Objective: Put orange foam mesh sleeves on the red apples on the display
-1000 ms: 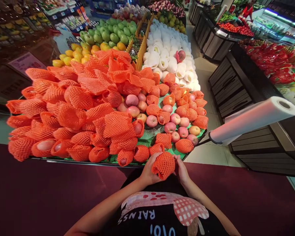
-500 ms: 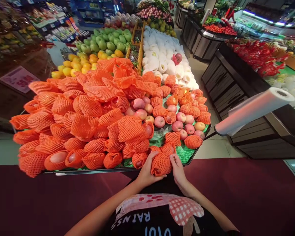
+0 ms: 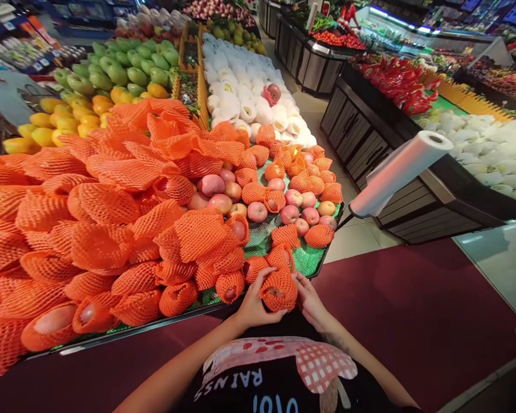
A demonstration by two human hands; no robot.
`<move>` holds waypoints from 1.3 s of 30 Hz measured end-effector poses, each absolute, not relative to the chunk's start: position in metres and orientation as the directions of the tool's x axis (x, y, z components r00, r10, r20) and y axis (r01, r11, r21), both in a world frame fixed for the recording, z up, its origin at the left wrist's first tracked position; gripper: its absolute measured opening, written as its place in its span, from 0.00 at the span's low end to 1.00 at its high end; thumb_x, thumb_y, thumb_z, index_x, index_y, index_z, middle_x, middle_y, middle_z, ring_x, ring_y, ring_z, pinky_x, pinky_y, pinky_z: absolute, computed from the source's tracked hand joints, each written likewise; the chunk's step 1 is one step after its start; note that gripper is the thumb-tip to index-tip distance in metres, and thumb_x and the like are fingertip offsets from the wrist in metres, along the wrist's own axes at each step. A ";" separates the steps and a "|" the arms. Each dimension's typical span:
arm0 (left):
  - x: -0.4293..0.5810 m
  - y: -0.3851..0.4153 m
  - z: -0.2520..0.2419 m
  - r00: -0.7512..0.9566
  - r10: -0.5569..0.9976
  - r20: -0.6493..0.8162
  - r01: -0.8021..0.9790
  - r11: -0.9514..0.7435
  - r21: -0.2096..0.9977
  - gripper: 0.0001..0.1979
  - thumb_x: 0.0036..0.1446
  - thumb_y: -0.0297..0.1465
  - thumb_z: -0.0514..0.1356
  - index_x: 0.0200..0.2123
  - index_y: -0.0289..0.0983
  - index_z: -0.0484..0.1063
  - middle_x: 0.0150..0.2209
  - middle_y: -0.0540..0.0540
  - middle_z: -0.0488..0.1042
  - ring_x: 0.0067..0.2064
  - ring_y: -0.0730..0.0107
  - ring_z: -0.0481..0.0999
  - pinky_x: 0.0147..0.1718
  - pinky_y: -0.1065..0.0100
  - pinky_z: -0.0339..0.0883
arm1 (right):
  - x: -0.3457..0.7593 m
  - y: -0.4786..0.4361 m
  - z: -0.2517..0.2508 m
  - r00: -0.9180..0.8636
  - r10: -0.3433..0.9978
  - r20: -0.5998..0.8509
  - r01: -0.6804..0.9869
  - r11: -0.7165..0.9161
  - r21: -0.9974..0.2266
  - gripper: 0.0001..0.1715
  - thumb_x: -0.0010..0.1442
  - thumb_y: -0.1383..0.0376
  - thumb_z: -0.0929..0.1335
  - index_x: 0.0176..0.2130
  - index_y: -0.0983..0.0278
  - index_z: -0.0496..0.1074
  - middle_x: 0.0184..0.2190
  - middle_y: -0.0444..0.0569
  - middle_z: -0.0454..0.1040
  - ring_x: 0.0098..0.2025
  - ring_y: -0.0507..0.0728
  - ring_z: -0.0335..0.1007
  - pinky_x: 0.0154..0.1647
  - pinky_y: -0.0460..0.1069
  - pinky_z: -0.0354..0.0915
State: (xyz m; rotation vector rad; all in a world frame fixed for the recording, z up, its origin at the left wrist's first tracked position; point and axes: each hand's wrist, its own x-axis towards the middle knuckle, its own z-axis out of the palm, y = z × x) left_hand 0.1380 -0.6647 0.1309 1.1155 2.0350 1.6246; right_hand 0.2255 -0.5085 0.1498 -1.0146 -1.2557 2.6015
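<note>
A fruit in an orange foam net (image 3: pixel 278 291), probably an apple, is held at the front edge of the display. My left hand (image 3: pixel 253 303) curls around its left side and underside, thumb on top. On the right side, the fingers of my right hand (image 3: pixel 312 299) press against the net. The gathered net end faces up towards me and hides most of the fruit. Just beyond lie more netted fruits (image 3: pixel 281 256) on the green mat (image 3: pixel 308 259). Bare pink apples (image 3: pixel 257 212) sit further back.
Netted fruits are heaped high on the left (image 3: pixel 103 246). White-netted fruit (image 3: pixel 236 86), yellow mangoes (image 3: pixel 47 135) and green mangoes (image 3: pixel 120 69) fill the back. A plastic bag roll (image 3: pixel 399 172) sticks up at the right corner, near a dark stand (image 3: pixel 370 143).
The view has swung to the right, so the display sits further left. The netted fruit has been tilted, and its gathered end now faces up more. Both hands stay on it.
</note>
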 end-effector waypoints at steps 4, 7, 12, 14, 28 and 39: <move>0.139 -0.656 0.127 -0.713 0.642 0.282 0.399 0.041 0.916 0.41 0.45 0.38 0.67 0.62 0.41 0.55 0.54 0.38 0.68 0.56 0.50 0.73 0.56 0.48 0.69 | 0.228 -0.500 0.144 -0.814 0.255 -0.522 0.322 -0.551 -0.770 0.21 0.44 0.53 0.79 0.33 0.60 0.75 0.28 0.42 0.74 0.26 0.52 0.62 0.28 0.47 0.62; 0.139 -0.644 0.125 -0.718 0.623 0.310 0.439 0.060 0.897 0.40 0.43 0.38 0.66 0.60 0.41 0.56 0.52 0.39 0.69 0.53 0.51 0.74 0.54 0.48 0.71 | 0.224 -0.490 0.137 -0.845 0.292 -0.448 0.300 -0.434 -0.850 0.21 0.43 0.57 0.79 0.37 0.59 0.77 0.35 0.46 0.79 0.37 0.57 0.70 0.44 0.52 0.68; 0.138 -0.617 0.129 -0.755 0.557 0.345 0.478 0.108 0.872 0.40 0.43 0.38 0.67 0.60 0.41 0.56 0.52 0.39 0.70 0.52 0.49 0.76 0.51 0.47 0.72 | 0.219 -0.454 0.142 -0.816 0.451 -0.362 0.213 -0.347 -0.913 0.21 0.54 0.46 0.74 0.38 0.59 0.74 0.40 0.46 0.76 0.43 0.58 0.70 0.47 0.51 0.67; 0.137 -0.606 0.133 -0.773 0.535 0.342 0.489 0.157 0.858 0.40 0.44 0.37 0.68 0.60 0.41 0.57 0.52 0.39 0.71 0.52 0.49 0.76 0.51 0.47 0.73 | 0.219 -0.439 0.148 -0.819 0.452 -0.353 0.198 -0.354 -0.914 0.26 0.60 0.40 0.68 0.43 0.58 0.74 0.45 0.47 0.75 0.47 0.59 0.71 0.48 0.51 0.67; 0.106 -0.600 0.162 -0.669 0.633 0.389 0.696 0.350 0.627 0.24 0.66 0.30 0.60 0.63 0.46 0.66 0.59 0.40 0.72 0.59 0.57 0.74 0.57 0.53 0.72 | 0.182 -0.385 0.145 -0.946 0.298 -0.126 0.275 0.539 -0.796 0.41 0.46 0.62 0.76 0.56 0.63 0.62 0.54 0.54 0.70 0.52 0.64 0.70 0.56 0.59 0.66; 0.043 -0.699 0.214 -0.674 0.201 0.710 0.544 0.787 0.293 0.16 0.59 0.31 0.66 0.50 0.37 0.75 0.58 0.34 0.72 0.61 0.47 0.69 0.60 0.45 0.63 | 0.181 -0.417 0.115 -0.895 0.349 -0.279 0.410 0.889 -0.202 0.39 0.51 0.73 0.72 0.60 0.62 0.64 0.56 0.58 0.68 0.53 0.68 0.66 0.36 0.52 0.66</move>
